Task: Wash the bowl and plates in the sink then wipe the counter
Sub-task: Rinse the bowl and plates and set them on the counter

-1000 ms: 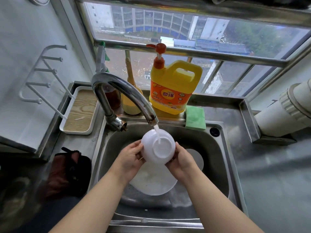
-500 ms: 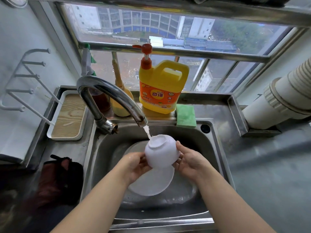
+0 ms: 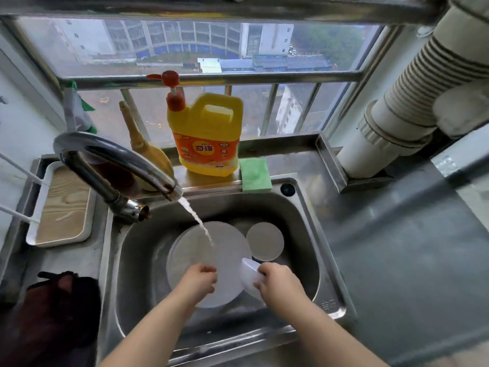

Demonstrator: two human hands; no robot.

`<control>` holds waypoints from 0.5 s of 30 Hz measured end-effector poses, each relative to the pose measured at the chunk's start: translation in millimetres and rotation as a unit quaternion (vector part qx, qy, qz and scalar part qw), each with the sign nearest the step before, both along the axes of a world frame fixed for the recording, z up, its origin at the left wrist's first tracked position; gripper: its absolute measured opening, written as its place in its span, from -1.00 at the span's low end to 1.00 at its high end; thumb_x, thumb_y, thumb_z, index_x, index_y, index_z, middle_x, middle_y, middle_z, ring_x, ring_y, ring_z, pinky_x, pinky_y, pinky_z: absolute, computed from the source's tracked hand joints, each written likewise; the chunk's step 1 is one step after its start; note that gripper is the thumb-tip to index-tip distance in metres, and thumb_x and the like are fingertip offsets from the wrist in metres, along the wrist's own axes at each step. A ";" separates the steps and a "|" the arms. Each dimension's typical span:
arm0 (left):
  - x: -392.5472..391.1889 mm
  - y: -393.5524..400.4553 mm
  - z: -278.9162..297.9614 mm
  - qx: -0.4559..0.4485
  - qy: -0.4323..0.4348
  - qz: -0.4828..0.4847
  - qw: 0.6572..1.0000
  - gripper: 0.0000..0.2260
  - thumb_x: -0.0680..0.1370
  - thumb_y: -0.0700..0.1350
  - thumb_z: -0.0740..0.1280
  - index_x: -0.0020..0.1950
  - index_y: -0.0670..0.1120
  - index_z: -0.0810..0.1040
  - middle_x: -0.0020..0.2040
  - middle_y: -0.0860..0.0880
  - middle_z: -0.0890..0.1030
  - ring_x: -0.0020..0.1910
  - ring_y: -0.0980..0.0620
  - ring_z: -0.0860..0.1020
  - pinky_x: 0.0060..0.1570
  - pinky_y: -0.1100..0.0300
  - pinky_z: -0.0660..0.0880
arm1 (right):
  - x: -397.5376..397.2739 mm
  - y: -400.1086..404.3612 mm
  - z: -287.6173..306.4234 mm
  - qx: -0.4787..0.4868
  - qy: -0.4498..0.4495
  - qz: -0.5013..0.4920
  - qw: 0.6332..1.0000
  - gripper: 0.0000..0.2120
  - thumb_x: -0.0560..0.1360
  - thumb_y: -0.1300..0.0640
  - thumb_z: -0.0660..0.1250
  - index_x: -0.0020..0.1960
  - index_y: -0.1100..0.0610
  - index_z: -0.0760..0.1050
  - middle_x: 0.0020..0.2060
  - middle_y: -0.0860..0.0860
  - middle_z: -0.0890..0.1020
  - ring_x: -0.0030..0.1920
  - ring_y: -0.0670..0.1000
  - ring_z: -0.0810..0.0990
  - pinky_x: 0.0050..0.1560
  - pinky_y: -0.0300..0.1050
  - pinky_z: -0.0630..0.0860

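Bowl lowered from the tap stream – right hand gripping it, left hand loosely curled, empty

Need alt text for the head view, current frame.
Over a steel sink, the right hand holds a white bowl; the left hand hovers above a large plate under the running faucet.
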State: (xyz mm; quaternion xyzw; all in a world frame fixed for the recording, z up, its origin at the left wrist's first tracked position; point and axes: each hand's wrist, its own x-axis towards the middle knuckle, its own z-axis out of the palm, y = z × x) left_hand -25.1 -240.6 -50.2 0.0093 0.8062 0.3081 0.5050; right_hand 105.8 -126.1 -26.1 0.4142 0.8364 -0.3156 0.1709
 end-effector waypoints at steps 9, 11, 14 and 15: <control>13.7 28.8 -0.3 0.019 -0.030 0.013 0.999 -0.82 0.56 -0.25 0.20 0.13 -0.15 0.50 -0.05 -0.14 0.62 -0.21 -0.05 0.55 -0.19 0.19 0.42 | 61.5 74.9 38.9 -0.089 0.312 -0.182 0.928 -0.93 0.46 0.18 0.43 -0.13 0.02 0.62 -0.26 -0.04 0.68 -0.20 -0.09 0.64 -0.20 -0.33 0.49; 17.8 39.1 -2.8 0.024 -0.027 0.010 0.999 -0.82 0.57 -0.25 0.19 0.14 -0.15 0.50 -0.05 -0.14 0.61 -0.20 -0.05 0.55 -0.18 0.18 0.42 | 73.2 96.3 48.5 0.069 0.295 -0.134 0.943 -0.97 0.43 0.20 0.46 -0.18 0.11 0.63 -0.29 0.06 0.67 -0.26 0.02 0.62 -0.23 -0.19 0.53; 24.3 53.7 -4.9 0.031 -0.015 -0.002 0.999 -0.81 0.58 -0.24 0.16 0.14 -0.17 0.48 -0.04 -0.14 0.60 -0.19 -0.05 0.56 -0.19 0.17 0.44 | 88.0 130.9 40.3 0.300 0.167 -0.034 0.939 -0.93 0.41 0.15 0.48 -0.19 0.15 0.62 -0.36 0.15 0.65 -0.30 0.23 0.60 -0.34 -0.06 0.48; 27.4 58.8 -5.9 0.033 -0.012 -0.004 0.999 -0.82 0.58 -0.25 0.16 0.14 -0.17 0.48 -0.05 -0.15 0.60 -0.19 -0.05 0.55 -0.21 0.18 0.44 | 93.0 141.9 33.3 0.327 0.133 -0.023 0.935 -0.92 0.40 0.15 0.48 -0.21 0.15 0.61 -0.38 0.17 0.64 -0.32 0.24 0.60 -0.37 -0.05 0.48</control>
